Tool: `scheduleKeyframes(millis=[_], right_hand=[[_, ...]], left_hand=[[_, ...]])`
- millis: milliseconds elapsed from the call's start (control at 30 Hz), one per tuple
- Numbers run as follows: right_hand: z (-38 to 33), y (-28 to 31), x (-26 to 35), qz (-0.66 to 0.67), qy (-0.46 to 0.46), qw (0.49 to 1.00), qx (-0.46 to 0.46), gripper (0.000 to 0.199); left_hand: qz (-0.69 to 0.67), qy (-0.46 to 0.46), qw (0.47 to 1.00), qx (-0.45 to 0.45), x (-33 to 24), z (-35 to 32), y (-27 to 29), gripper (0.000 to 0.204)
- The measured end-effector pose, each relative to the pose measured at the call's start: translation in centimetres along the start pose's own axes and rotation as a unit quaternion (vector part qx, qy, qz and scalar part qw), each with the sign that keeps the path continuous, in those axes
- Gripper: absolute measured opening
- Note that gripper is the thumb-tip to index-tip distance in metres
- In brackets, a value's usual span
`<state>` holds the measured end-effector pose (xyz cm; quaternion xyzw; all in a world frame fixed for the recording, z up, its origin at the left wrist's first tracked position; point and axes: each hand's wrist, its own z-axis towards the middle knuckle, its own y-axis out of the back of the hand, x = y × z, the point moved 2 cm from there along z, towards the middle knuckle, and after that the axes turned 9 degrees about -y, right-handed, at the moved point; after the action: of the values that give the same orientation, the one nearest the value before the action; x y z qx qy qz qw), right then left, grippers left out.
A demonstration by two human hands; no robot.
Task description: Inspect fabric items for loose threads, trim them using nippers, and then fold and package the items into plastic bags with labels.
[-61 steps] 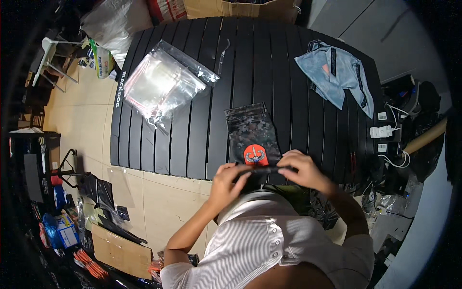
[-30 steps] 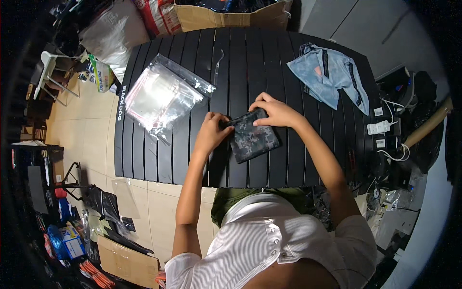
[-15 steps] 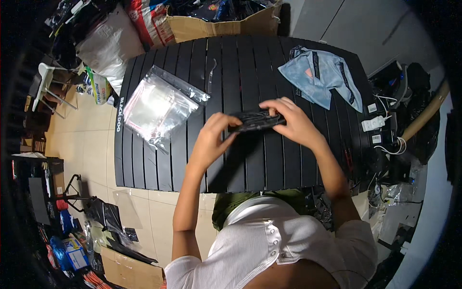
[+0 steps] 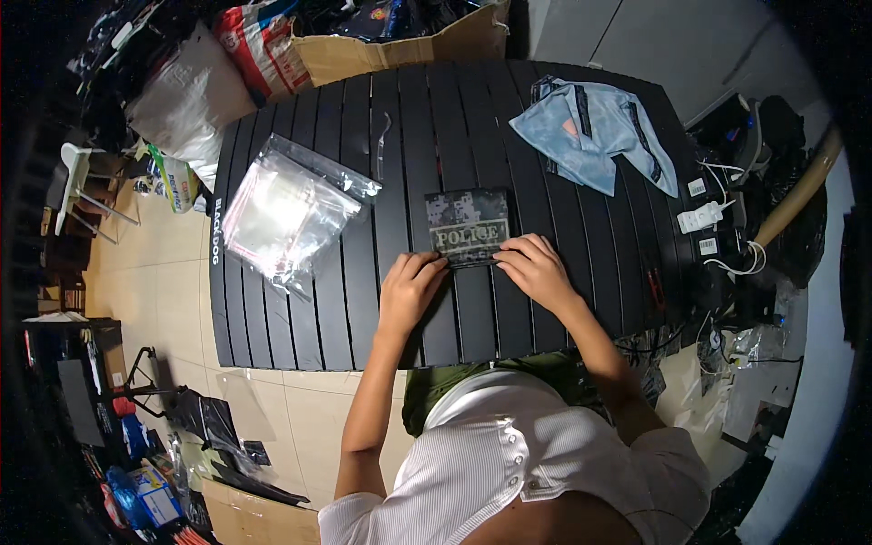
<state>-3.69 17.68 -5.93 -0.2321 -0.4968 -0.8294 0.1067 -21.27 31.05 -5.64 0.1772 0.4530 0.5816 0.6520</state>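
A folded dark camouflage garment [image 4: 467,223] with a pale lettered band lies flat on the black slatted table [image 4: 354,300]. My left hand [image 4: 411,280] rests at its near left corner, fingers pinching the edge. At the near right corner my right hand [image 4: 534,264] presses on the edge with curled fingers. Both hands touch the garment's near edge.
A stack of clear plastic bags [image 4: 289,213] lies to the left on the table. A light blue garment [image 4: 592,132] sits at the far right corner. A power strip with cables [image 4: 704,216] is at the right edge. Cardboard box [image 4: 400,41] and bags stand behind the table.
The camouflage garment went from the near table edge to the middle, was turned over and folded, and now lies flat with the lettered band up. Both hands moved with it.
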Motion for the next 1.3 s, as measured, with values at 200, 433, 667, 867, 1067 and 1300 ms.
scheduleKeyframes(millis=[200, 433, 667, 867, 1067, 1300], right_hand=[[-0.1, -0.8, -0.5, 0.052, 0.005, 0.999, -0.008, 0.012], [0.3, 0.3, 1.8, -0.041, -0.003, 0.997, -0.07, 0.012], [3.0, -3.8, 7.8, 0.135, 0.091, 0.987, 0.0, 0.012], [7.5, -11.2, 11.7, 0.167, 0.22, 0.95, 0.147, 0.028], [11.5, -15.6, 15.7, 0.169, 0.284, 0.934, 0.138, 0.03], [15.3, -20.1, 17.6, 0.151, 0.242, 0.952, 0.108, 0.032]], left_hand=[[0.011, 0.018, 1.0, -0.01, 0.2, -1.2, -0.3, 0.018], [0.011, 0.146, 0.986, -0.086, 3.0, -2.4, 2.4, 0.019], [0.253, 0.234, 0.933, -0.103, 6.5, -5.7, 4.6, 0.036], [0.358, 0.266, 0.892, -0.069, 9.4, -8.3, 8.7, 0.029], [0.212, 0.205, 0.938, -0.182, 9.9, -8.0, 10.6, 0.02], [0.206, 0.225, 0.918, -0.253, 8.7, -7.5, 11.8, 0.022]])
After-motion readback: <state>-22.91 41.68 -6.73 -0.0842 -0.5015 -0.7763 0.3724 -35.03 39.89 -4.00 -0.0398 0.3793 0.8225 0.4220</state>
